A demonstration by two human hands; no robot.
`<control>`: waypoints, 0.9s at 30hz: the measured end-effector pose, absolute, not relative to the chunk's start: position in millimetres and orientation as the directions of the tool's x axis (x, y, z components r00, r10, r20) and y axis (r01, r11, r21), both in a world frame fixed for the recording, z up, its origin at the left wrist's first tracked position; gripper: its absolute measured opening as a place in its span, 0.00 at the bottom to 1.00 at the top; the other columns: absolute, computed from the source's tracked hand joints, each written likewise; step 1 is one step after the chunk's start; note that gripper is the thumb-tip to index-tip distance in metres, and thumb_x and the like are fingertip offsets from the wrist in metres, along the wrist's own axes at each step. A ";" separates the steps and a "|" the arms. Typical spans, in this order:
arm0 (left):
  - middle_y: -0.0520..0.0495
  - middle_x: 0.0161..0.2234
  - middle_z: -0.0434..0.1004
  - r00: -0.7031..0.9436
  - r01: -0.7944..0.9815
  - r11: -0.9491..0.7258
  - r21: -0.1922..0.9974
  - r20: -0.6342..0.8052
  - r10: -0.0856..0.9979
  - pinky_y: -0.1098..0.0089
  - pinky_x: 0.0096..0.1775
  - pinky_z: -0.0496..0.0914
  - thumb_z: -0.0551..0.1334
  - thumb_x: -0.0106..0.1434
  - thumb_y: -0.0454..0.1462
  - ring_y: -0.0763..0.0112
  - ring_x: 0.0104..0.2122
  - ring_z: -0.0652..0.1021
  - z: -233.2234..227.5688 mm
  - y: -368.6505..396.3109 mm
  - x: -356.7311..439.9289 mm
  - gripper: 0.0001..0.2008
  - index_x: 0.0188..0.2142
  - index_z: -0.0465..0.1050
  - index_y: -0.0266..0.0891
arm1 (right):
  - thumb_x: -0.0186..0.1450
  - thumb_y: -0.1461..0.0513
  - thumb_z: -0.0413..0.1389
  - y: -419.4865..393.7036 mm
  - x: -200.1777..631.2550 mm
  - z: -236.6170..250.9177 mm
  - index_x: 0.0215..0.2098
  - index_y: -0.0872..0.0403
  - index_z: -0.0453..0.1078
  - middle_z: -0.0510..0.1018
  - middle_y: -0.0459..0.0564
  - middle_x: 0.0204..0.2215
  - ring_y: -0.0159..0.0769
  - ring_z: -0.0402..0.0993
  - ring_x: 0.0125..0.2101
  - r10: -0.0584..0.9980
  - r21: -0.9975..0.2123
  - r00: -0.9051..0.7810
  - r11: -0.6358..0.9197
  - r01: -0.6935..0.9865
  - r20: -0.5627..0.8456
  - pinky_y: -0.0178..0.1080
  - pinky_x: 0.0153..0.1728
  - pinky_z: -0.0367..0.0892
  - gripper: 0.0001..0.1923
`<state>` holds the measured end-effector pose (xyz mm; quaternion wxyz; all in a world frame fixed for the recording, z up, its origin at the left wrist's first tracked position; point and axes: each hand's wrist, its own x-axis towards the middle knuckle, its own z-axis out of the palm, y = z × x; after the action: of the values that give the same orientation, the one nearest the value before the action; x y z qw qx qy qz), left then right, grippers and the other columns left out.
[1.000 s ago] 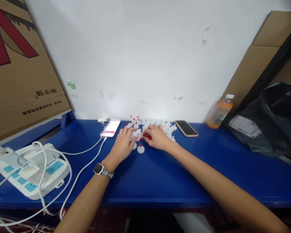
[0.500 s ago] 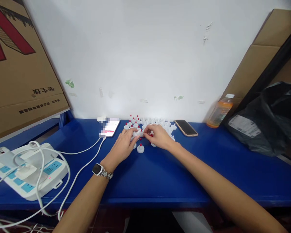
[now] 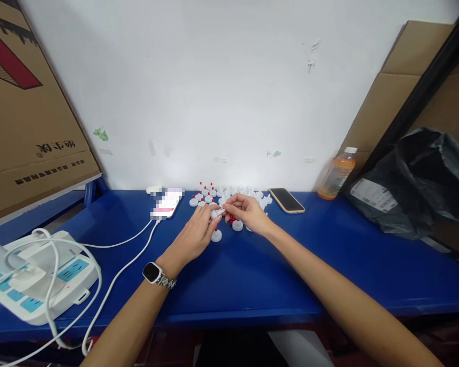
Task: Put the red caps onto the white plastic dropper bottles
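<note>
Chinese characters are showing upside down on the cardboard box, too small to read. Both hands have lifted since a second ago: the left hand and right hand are pinching one white cap between them, just above the scattered caps on the blue table.
</note>
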<state>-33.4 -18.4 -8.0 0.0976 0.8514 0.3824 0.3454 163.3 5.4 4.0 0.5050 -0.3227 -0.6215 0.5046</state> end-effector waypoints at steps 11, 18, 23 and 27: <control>0.40 0.50 0.69 0.486 0.577 -0.731 0.365 0.566 0.666 0.55 0.54 0.67 0.46 0.74 0.43 0.59 0.51 0.70 -10.4 -19.3 -29.6 0.18 0.59 0.58 0.40 | 0.54 0.48 0.67 -7.8 153.1 4.7 0.27 0.53 0.67 0.72 0.43 0.20 0.27 0.63 0.20 0.926 -0.947 -0.212 0.286 -0.147 0.313 0.33 0.22 0.58 0.20; 0.38 0.53 0.67 0.476 0.519 -0.755 0.400 0.599 0.644 0.56 0.55 0.67 0.46 0.74 0.42 0.60 0.52 0.70 -8.3 -22.5 -27.9 0.19 0.61 0.56 0.41 | 0.54 0.46 0.66 -24.3 141.2 4.9 0.25 0.52 0.67 0.70 0.43 0.19 0.29 0.63 0.21 0.926 -0.929 -0.128 0.335 -0.155 0.355 0.35 0.24 0.60 0.20; 0.38 0.57 0.66 0.378 0.613 -0.672 0.416 0.592 0.712 0.53 0.57 0.65 0.51 0.72 0.45 0.57 0.56 0.69 -8.6 -13.6 -31.8 0.29 0.68 0.45 0.42 | 0.58 0.49 0.63 4.4 151.4 10.5 0.27 0.52 0.66 0.71 0.43 0.20 0.30 0.66 0.22 0.897 -0.909 -0.160 0.417 -0.002 0.412 0.35 0.25 0.63 0.17; 0.38 0.56 0.67 0.304 0.706 -0.619 0.345 0.641 0.705 0.52 0.57 0.64 0.53 0.71 0.44 0.55 0.55 0.69 -10.0 -5.2 -40.8 0.27 0.66 0.50 0.40 | 0.61 0.58 0.59 66.0 162.8 17.1 0.29 0.53 0.68 0.74 0.45 0.23 0.32 0.70 0.25 0.852 -0.783 -0.079 0.509 0.357 0.518 0.34 0.28 0.64 0.08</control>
<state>-40.8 -5.2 -10.0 -0.0008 0.8074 0.4367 0.3967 162.8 66.0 17.1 0.5209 -0.4347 -0.6952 0.2374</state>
